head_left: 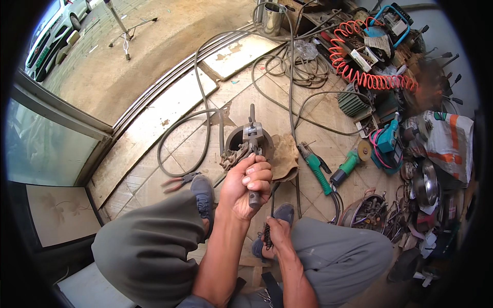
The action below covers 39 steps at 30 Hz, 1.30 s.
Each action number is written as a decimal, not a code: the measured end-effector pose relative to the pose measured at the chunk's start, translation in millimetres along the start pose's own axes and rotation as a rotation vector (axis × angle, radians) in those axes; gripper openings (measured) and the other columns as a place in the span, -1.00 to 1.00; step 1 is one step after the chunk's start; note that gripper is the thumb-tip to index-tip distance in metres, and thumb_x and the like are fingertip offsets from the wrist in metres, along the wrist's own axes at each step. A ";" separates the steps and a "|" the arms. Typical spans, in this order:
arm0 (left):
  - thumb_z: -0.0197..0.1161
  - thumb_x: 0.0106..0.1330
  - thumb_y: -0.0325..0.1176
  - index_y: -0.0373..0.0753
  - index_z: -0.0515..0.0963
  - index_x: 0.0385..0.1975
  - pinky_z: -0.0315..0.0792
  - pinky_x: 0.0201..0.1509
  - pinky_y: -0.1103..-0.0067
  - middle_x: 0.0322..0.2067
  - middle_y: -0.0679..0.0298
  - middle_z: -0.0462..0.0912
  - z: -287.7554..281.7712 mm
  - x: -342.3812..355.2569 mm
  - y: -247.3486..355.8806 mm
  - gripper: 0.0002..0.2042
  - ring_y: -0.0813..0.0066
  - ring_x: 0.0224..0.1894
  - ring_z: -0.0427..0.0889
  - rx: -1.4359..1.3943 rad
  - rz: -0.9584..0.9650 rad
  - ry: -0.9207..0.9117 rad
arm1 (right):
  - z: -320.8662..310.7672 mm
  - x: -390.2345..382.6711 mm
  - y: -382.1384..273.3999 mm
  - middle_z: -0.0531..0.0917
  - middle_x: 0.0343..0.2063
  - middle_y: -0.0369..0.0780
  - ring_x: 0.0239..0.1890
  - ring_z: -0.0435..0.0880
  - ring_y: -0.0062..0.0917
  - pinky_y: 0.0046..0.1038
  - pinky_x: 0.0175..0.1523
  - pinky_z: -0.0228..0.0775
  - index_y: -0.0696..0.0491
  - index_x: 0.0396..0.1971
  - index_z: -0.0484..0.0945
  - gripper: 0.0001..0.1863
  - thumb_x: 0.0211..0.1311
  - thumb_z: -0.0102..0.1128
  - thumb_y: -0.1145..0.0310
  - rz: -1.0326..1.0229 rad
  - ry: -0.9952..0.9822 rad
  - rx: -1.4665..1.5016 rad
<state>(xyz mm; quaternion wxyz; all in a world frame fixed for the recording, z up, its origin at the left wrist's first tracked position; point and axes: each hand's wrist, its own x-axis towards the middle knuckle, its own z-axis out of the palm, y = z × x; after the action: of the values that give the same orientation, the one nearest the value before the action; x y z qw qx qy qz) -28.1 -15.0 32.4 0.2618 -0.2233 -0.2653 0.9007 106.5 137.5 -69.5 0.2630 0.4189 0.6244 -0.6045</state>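
My left hand (249, 185) is closed round the shaft of a grey metal part (252, 132) with a blocky head and a thin rod at its far end. The shaft's round end sticks out below my fist. Beneath the head lies a dark round metal piece (235, 137), with rusty chain-like links (233, 158) beside my knuckles. Lower and to the right, my right hand (280, 233) is closed on a slim dark rough-textured thing (267, 235) whose kind I cannot make out. A worn brown leather-like glove or cloth (284, 158) lies just beyond, on the tiles.
Red-handled pliers (178, 182) lie by my left shoe. To the right are a green electrode holder (316, 169), a green angle grinder (349, 165) and a teal power tool (387, 141). Cables (303, 72) and an orange coiled hose (354, 77) cross the far floor. Clutter lines the right wall.
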 end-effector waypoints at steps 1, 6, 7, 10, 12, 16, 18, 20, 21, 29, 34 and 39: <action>-0.08 0.57 -0.35 -0.28 0.34 -0.28 0.34 -0.64 0.66 -0.58 0.39 0.31 1.6 0.4 1.1 -0.82 0.67 -0.67 0.31 -0.001 0.001 0.001 | 0.3 0.6 3.6 0.56 -0.67 -0.16 -0.72 0.54 -0.42 -0.32 -0.57 0.38 0.27 -0.50 0.54 -0.62 0.31 0.17 0.20 0.004 -0.009 -0.002; -0.07 0.57 -0.35 -0.27 0.33 -0.30 0.34 -0.66 0.67 -0.58 0.40 0.31 1.0 2.1 3.3 -0.82 0.69 -0.69 0.32 -0.003 0.003 -0.012 | 6.1 4.9 14.7 0.57 -0.65 -0.17 -0.77 0.54 -0.47 -0.43 -0.74 0.32 0.19 -0.45 0.48 -0.65 0.36 0.13 0.18 0.018 -0.055 -0.061; -0.08 0.57 -0.35 -0.27 0.33 -0.30 0.35 -0.65 0.67 -0.58 0.40 0.31 2.0 2.8 2.6 -0.82 0.69 -0.69 0.32 -0.004 0.008 -0.010 | 6.8 5.5 15.6 0.56 -0.65 -0.17 -0.76 0.54 -0.46 -0.42 -0.74 0.32 0.19 -0.46 0.48 -0.65 0.36 0.13 0.18 0.020 -0.055 -0.070; -0.08 0.58 -0.35 -0.27 0.34 -0.30 0.34 -0.66 0.67 -0.59 0.40 0.31 4.5 5.2 2.8 -0.82 0.69 -0.69 0.33 -0.011 0.012 -0.005 | 8.4 7.0 18.4 0.56 -0.65 -0.17 -0.75 0.55 -0.45 -0.41 -0.72 0.33 0.19 -0.47 0.49 -0.64 0.36 0.13 0.18 0.030 -0.057 -0.101; -0.08 0.58 -0.35 -0.28 0.34 -0.30 0.34 -0.66 0.67 -0.59 0.40 0.31 4.5 5.7 5.3 -0.82 0.68 -0.69 0.33 -0.016 0.003 -0.011 | 9.7 9.4 21.2 0.56 -0.65 -0.17 -0.75 0.55 -0.45 -0.39 -0.70 0.34 0.19 -0.47 0.49 -0.64 0.36 0.13 0.17 0.035 -0.066 -0.129; -0.08 0.58 -0.34 -0.29 0.37 -0.27 0.34 -0.66 0.66 -0.59 0.40 0.31 1.0 5.7 9.1 -0.81 0.67 -0.69 0.33 0.018 0.018 -0.006 | 10.9 14.5 29.4 0.56 -0.65 -0.16 -0.74 0.55 -0.44 -0.38 -0.70 0.35 0.20 -0.47 0.49 -0.63 0.35 0.13 0.17 0.034 -0.068 -0.169; -0.09 0.59 -0.33 -0.29 0.37 -0.26 0.33 -0.66 0.65 -0.59 0.40 0.31 1.7 4.5 10.0 -0.80 0.67 -0.69 0.32 0.012 0.014 -0.001 | 12.9 12.0 27.3 0.57 -0.65 -0.16 -0.74 0.55 -0.44 -0.38 -0.70 0.35 0.21 -0.49 0.49 -0.62 0.35 0.14 0.16 0.043 -0.061 -0.188; -0.09 0.59 -0.31 -0.30 0.39 -0.26 0.31 -0.67 0.64 -0.59 0.40 0.30 -2.8 3.4 10.1 -0.78 0.66 -0.70 0.30 0.045 0.000 0.021 | 13.3 6.4 20.4 0.57 -0.65 -0.16 -0.74 0.55 -0.44 -0.38 -0.68 0.35 0.22 -0.50 0.50 -0.61 0.34 0.15 0.16 0.048 -0.064 -0.190; -0.09 0.60 -0.30 -0.31 0.39 -0.25 0.30 -0.68 0.64 -0.60 0.40 0.30 -6.9 3.2 9.8 -0.78 0.66 -0.70 0.29 0.061 -0.011 0.034 | 12.9 4.7 17.7 0.57 -0.65 -0.16 -0.73 0.55 -0.44 -0.38 -0.67 0.35 0.23 -0.50 0.51 -0.60 0.33 0.15 0.16 0.052 -0.063 -0.188; 0.01 0.58 -0.04 -0.10 0.34 -0.32 0.02 -0.75 0.73 -0.64 0.52 0.18 -60.9 -22.0 18.9 -0.71 0.77 -0.73 0.09 0.851 0.156 0.427 | 17.1 6.2 23.9 0.67 -0.38 0.23 -0.21 0.74 -0.01 -0.09 -0.07 0.50 0.39 -0.40 0.63 -0.49 0.20 0.17 0.10 -0.046 0.004 -0.615; 0.01 0.56 0.00 -0.05 0.28 -0.43 -0.03 -0.68 0.67 -0.65 0.51 0.19 -91.9 -21.1 24.5 -0.66 0.73 -0.70 0.10 1.245 0.256 0.637 | 28.0 -27.0 -5.6 0.68 -0.36 0.24 -0.17 0.72 0.06 -0.08 -0.01 0.51 0.36 -0.35 0.65 -0.49 0.21 0.13 0.09 -0.060 -0.018 -0.872; 0.09 0.52 0.04 -0.07 0.29 -0.47 0.02 -0.67 0.67 -0.64 0.51 0.23 -151.3 -19.9 54.3 -0.62 0.74 -0.69 0.16 1.650 0.500 0.726 | 33.3 -37.5 -11.1 0.70 -0.51 0.11 -0.32 0.76 -0.01 -0.11 -0.08 0.57 0.31 -0.33 0.66 -0.52 0.23 0.11 0.10 -0.074 -0.098 -0.960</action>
<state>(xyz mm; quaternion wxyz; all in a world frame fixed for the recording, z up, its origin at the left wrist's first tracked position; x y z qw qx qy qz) 49.8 -11.4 -109.5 0.2031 -0.2848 0.6117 0.7095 110.4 98.2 -36.6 0.4342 0.1988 0.8342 -0.2757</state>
